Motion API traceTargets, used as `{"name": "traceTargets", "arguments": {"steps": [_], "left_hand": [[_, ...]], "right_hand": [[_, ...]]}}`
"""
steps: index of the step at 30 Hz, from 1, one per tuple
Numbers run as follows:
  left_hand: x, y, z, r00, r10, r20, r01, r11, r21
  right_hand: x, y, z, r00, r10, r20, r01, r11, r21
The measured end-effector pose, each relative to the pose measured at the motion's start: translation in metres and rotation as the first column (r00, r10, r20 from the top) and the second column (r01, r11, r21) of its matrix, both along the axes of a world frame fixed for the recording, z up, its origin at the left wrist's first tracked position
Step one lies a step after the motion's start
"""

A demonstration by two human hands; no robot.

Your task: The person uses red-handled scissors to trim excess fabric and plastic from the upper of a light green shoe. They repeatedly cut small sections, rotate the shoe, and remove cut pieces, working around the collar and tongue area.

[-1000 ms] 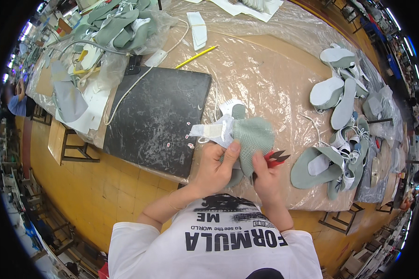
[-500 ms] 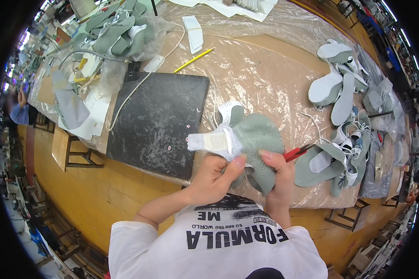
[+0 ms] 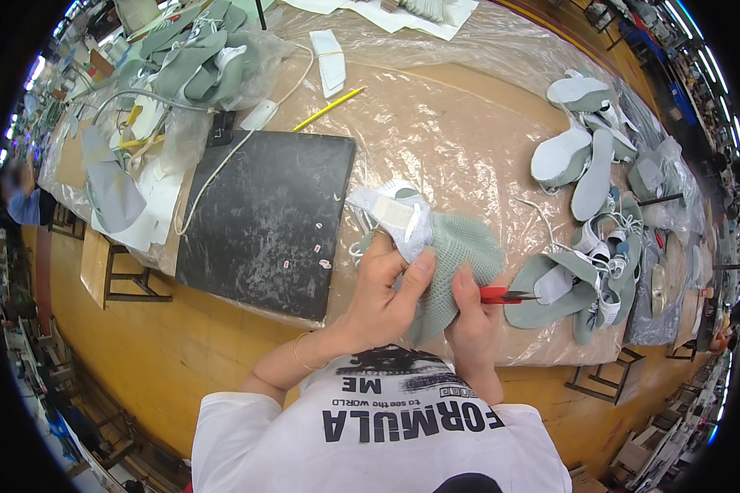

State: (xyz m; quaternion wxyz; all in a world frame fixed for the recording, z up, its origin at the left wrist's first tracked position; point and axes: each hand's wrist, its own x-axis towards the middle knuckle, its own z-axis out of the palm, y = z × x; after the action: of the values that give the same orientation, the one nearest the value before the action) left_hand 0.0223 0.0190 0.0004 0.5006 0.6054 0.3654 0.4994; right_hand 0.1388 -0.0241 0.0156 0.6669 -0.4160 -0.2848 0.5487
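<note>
Since the earlier frame, both hands have drawn the green shoe upper (image 3: 456, 267) lower, at centre frame. Left hand (image 3: 382, 300) pinches its white lining; right hand (image 3: 473, 316) grips it along with red scissors (image 3: 506, 294). Trimming seems underway; next, blades must meet the edge.

Plastic bag, far left: clear bag (image 3: 193, 62) at the table's far-left corner, stuffed with grey-green shoe uppers, top crumpled.
Plastic bag, right edge: clear bag (image 3: 662, 308) at the table's right rim, holding more grey-green pieces; contents partly blurred.
White tag on held upper: pale rectangular label (image 3: 393, 212) on the white lining of the grey-green knit upper (image 3: 460, 263), just above the left hand (image 3: 384, 292), which grips that upper.
Small stickers: three tiny pale labels (image 3: 316, 248) on the black mat (image 3: 263, 222), near its right edge.
Folded white slip: (image 3: 330, 51) far side, beside a yellow pencil.
Screens, signs: none seen.
</note>
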Motion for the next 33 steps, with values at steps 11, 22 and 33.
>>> {"name": "traceTargets", "arguments": {"steps": [11,22,33], "left_hand": [[-0.028,0.01,0.015,0.959,-0.281,-0.047,0.283,0.956,0.076],[-0.032,0.008,0.028,0.798,-0.591,0.117,0.583,0.71,-0.395],[-0.029,0.008,0.032,0.645,-0.703,0.299,0.738,0.471,-0.484]], "right_hand": [[0.032,-0.011,-0.003,0.957,0.288,0.024,-0.275,0.933,-0.233],[0.096,-0.022,0.067,0.129,0.25,0.96,-0.336,0.922,-0.195],[0.066,-0.007,0.064,-0.256,-0.373,0.892,-0.482,0.849,0.217]]}}
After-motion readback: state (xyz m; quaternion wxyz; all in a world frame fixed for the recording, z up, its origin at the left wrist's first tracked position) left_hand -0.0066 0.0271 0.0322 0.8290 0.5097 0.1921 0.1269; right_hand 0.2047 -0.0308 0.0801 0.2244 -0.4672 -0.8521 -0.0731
